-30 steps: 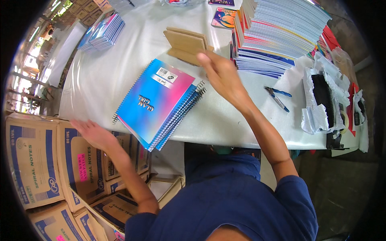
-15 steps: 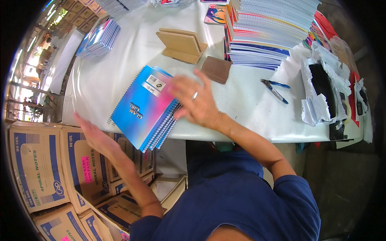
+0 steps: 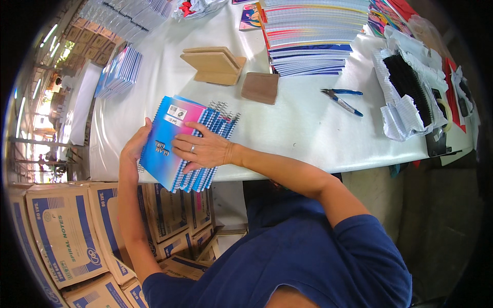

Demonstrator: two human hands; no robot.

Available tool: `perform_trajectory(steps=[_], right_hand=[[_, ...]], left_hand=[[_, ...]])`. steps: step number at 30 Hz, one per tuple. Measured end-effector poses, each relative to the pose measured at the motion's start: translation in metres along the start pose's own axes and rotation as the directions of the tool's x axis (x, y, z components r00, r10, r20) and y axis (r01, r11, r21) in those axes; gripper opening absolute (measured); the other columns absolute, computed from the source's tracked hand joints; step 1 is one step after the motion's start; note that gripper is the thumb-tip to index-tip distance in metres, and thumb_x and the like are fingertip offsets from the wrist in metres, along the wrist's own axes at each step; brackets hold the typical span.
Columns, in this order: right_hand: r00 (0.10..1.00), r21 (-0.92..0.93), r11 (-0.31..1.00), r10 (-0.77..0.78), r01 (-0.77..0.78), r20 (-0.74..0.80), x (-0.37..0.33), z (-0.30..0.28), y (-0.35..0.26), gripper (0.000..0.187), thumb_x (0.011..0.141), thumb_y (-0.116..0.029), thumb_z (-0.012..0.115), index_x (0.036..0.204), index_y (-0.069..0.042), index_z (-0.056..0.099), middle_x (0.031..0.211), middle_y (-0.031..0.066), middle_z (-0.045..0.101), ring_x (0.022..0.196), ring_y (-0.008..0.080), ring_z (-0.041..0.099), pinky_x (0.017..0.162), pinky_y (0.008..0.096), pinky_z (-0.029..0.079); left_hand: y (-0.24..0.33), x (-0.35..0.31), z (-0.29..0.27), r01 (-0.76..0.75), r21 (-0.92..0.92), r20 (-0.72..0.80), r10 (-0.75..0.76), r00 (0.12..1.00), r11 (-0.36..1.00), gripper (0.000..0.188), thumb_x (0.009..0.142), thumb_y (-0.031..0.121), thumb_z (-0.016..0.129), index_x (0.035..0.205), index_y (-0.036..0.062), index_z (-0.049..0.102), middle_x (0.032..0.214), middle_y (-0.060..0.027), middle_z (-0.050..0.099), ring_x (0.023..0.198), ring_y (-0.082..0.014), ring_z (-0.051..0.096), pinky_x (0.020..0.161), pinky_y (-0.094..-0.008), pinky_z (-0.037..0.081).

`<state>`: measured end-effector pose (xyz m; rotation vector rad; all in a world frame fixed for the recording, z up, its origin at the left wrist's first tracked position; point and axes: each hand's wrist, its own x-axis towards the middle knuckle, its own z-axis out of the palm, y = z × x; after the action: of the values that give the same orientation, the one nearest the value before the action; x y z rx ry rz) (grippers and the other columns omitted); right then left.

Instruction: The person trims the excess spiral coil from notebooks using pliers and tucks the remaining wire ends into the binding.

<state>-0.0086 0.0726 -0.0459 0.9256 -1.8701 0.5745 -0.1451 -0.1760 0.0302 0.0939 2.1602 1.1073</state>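
Notebooks (image 3: 163, 131) seemed slick, weighty, best held by edges beside left hand (image 3: 134, 143), its grasp unclear; right hand (image 3: 204, 149) lay spread atop.

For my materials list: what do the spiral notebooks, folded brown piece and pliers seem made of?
Spiral notebooks: probably paper with smooth printed card covers, perhaps glossy, and wiry metal coils. Folded brown piece: likely matte cardboard, by its stiff plain panels. Pliers: apparently metal, partly silvery, with blue plastic or rubber grips.

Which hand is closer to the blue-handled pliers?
Right: the right hand lies on the notebook stack, left of the pliers; the left hand is farther left, at the stack's left edge.
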Motion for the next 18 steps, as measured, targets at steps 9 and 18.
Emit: perform_trajectory(steps=[9,18], right_hand=[[0.592,-0.859,0.425,0.783,-0.286,0.191,-0.129,-0.220,0.106,0.052,0.086,-0.026,0.066,0.133,-0.009,0.050,0.130,0.0165,0.054,0.123,0.0332,0.047,0.104,0.0563,0.032],[0.277,-0.774,0.362,0.928,-0.519,0.249,-0.109,-0.260,0.095,0.032,0.073,-0.013,0.075,0.099,-0.001,0.060,0.116,0.0207,0.056,0.103,0.0326,0.058,0.079,0.0415,0.051]], left_hand=[[0.132,0.007,0.116,-0.432,0.859,0.312,0.386,0.868,0.276,0.080,0.077,0.051,0.070,0.142,0.0100,0.045,0.153,-0.0170,0.031,0.146,-0.0384,0.008,0.116,-0.0509,0.015],[0.144,0.046,0.137,-0.272,0.912,0.310,-0.080,0.947,0.308,0.080,0.062,0.057,0.076,0.121,0.0055,0.062,0.119,-0.0267,0.057,0.108,-0.0411,0.058,0.089,-0.0446,0.047]])
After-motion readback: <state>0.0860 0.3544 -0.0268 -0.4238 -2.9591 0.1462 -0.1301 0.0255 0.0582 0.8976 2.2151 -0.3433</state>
